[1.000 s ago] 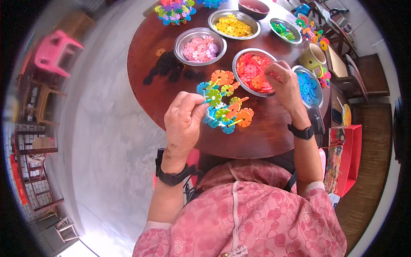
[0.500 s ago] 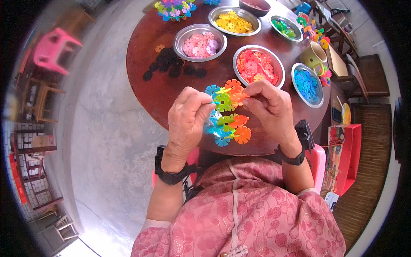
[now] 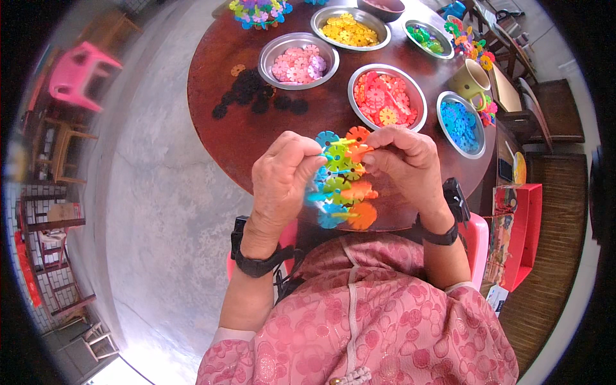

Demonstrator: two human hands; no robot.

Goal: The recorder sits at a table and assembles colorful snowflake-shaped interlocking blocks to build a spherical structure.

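Head view: the left hand [image 3: 285, 168] pinches the upper left edge of the cluster [image 3: 337, 185] between thumb and fingers, and the right hand [image 3: 407, 160] pinches an orange disc [image 3: 357, 151] at its upper right; whether that disc is slotted in or only pressed against its neighbours, I cannot tell. The cluster is in the middle of the frame, between the hands, over the near edge of the table [image 3: 218, 138]. Blue discs run down its left, green down its middle and orange down its right, so a good part already looks joined; its lower end is blurred. How much is left cannot be read from it, but loose discs remain in plenty: the red bowl [image 3: 417, 96] just beyond the right hand, the blue bowl [image 3: 471, 153] right of that, the pink bowl [image 3: 266, 61], yellow bowl [image 3: 319, 24] and green bowl [image 3: 443, 55] toward the top. Black discs [image 3: 247, 86] lie loose at upper left. A many-coloured ball [image 3: 260, 11] at the top left edge appears fully assembled.
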